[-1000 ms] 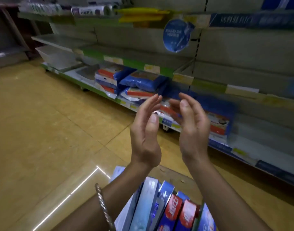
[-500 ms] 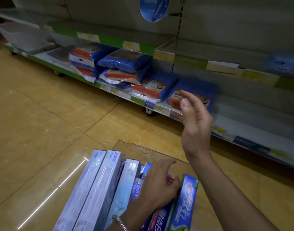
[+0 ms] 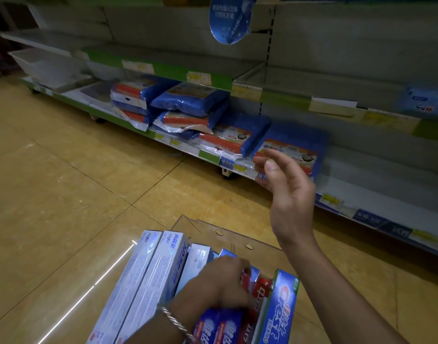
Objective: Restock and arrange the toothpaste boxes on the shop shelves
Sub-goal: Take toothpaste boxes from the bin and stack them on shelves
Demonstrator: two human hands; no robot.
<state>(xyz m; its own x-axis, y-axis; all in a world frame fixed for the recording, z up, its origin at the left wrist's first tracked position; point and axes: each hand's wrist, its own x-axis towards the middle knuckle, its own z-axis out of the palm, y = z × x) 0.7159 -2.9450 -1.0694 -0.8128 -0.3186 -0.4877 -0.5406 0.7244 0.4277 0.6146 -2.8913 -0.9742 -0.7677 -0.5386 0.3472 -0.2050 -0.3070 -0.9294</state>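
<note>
Left hand curled down on the toothpaste boxes packed upright in the carton; actual grip not visible. Right hand open, empty, raised. Advice: pinch one box, lift straight. Bottom shelf beyond: bare stretch right of blue packs.

floor: glossy yellow-tan tiles with thin dark joints
shelf edge: green strip with pale yellow price tags
packs: deep blue with orange-red and white panels
hanging sign: round, blue with white writing
toothpaste boxes: pale blue-white; others blue and red; one blue with green edge
bracelet: silver, twisted
</note>
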